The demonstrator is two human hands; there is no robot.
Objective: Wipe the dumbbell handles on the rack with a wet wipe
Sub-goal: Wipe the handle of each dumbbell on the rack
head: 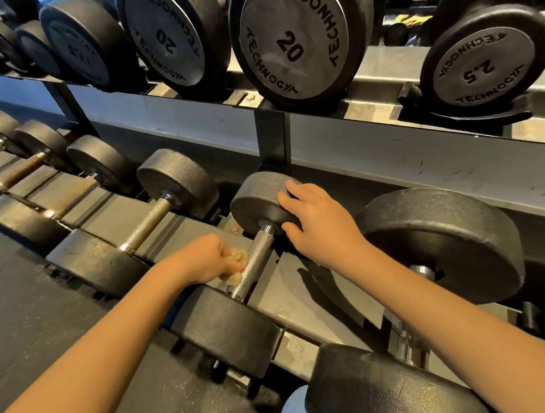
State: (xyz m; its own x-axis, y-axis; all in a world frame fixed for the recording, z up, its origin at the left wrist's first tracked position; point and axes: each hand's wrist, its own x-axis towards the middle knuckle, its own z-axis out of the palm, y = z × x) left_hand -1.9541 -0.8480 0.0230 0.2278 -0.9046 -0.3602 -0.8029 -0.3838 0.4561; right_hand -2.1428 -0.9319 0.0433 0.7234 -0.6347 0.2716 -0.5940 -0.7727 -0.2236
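A black dumbbell lies on the lower shelf of the rack (301, 302), its knurled steel handle (255, 261) running from a near head (227, 328) to a far head (258, 204). My left hand (204, 260) is closed on a crumpled beige wet wipe (236, 262), pressed against the left side of that handle. My right hand (316, 219) rests with fingers spread on the far head, holding nothing.
More dumbbells line the lower shelf: one handle (146, 225) to the left, a big head (440, 245) to the right, another head (385, 386) at the front right. The upper shelf (387, 134) carries dumbbells marked 20 (291, 44) and 2.5 (478, 66). Dark floor lies at lower left.
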